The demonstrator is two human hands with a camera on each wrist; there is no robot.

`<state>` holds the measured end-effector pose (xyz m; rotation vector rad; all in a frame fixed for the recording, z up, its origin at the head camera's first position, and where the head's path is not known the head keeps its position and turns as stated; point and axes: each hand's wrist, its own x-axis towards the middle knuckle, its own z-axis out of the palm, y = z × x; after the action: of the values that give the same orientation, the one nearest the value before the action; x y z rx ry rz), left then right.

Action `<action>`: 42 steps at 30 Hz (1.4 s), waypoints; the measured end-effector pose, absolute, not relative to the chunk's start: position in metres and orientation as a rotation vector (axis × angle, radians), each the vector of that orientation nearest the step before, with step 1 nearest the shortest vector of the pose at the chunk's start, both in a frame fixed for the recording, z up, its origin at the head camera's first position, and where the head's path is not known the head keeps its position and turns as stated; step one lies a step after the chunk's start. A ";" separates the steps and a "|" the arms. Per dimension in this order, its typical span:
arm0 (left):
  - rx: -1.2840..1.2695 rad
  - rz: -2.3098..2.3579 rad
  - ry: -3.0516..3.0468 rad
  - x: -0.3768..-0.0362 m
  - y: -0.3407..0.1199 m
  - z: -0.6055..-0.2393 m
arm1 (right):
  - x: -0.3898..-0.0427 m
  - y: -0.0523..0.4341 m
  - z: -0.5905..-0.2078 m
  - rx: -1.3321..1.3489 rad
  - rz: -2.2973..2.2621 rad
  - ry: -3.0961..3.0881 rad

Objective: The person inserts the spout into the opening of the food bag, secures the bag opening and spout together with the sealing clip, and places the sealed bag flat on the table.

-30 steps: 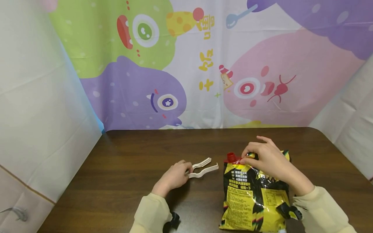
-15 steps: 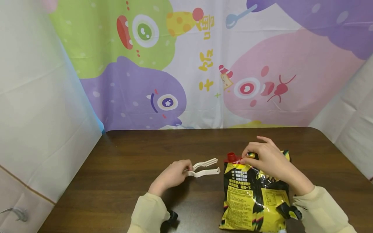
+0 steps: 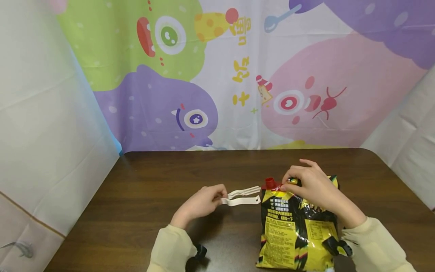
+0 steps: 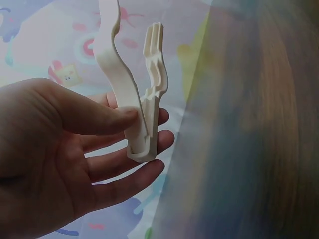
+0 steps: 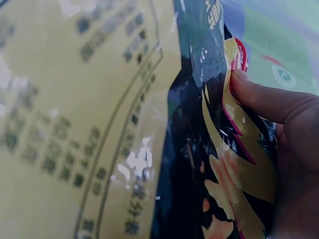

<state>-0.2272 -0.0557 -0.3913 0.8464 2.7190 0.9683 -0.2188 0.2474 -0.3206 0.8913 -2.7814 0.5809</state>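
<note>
The white clip (image 3: pixel 242 196) has slid right and now nearly touches the snack bag (image 3: pixel 298 226), pinched at its hinge by the left hand (image 3: pixel 200 204). The right hand (image 3: pixel 314 187) pinches the bag's top edge. Open counter (image 3: pixel 153 181) lies leftward.

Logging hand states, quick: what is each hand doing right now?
Left hand: pinches the hinged end of the white bag clip, its arms apart.
Right hand: pinches the folded top of the snack bag.
</note>
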 end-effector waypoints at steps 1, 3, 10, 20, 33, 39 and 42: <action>0.850 0.974 2.713 -0.227 -0.055 -0.390 | -0.219 0.247 -0.320 0.893 0.580 -2.783; 0.852 0.977 2.714 -0.226 -0.055 -0.389 | -0.219 0.247 -0.320 0.898 0.579 -2.786; 0.913 0.986 2.713 -0.223 -0.048 -0.382 | -0.219 0.246 -0.320 0.898 0.582 -2.781; 0.940 1.018 2.705 -0.221 -0.043 -0.376 | -0.218 0.243 -0.320 0.905 0.577 -2.758; 0.922 1.059 2.669 -0.216 -0.037 -0.369 | -0.216 0.237 -0.319 0.923 0.595 -2.749; 0.930 1.056 2.663 -0.215 -0.033 -0.370 | -0.215 0.235 -0.320 0.943 0.604 -2.729; 0.937 1.068 2.663 -0.213 -0.032 -0.370 | -0.215 0.234 -0.322 0.943 0.593 -2.704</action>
<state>-0.2134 -0.0320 -0.3697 0.9375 2.6635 1.0675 -0.2150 0.2344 -0.3222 0.9427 -2.7039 0.5928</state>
